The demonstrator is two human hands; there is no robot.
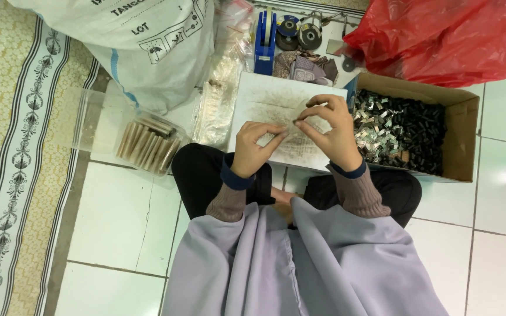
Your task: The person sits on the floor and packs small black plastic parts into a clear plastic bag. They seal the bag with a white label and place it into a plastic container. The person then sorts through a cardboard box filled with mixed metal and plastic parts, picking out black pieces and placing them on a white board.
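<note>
My left hand [255,147] and my right hand [330,130] meet above a white board [265,99] that rests across my knees and is smudged dark. Their fingertips pinch one tiny part [293,122] between them; it is too small to tell what it is. Just right of my right hand stands an open cardboard box [462,137] holding several small silver and black metal pieces [402,126].
A clear plastic tub [98,120] of tan sticks [149,143] lies to the left on the white tiled floor. Behind it leans a large white sack [147,41]. A blue tape dispenser [265,41], round discs [300,32] and a red plastic bag [446,35] sit at the back. A patterned mat [13,146] runs along the left.
</note>
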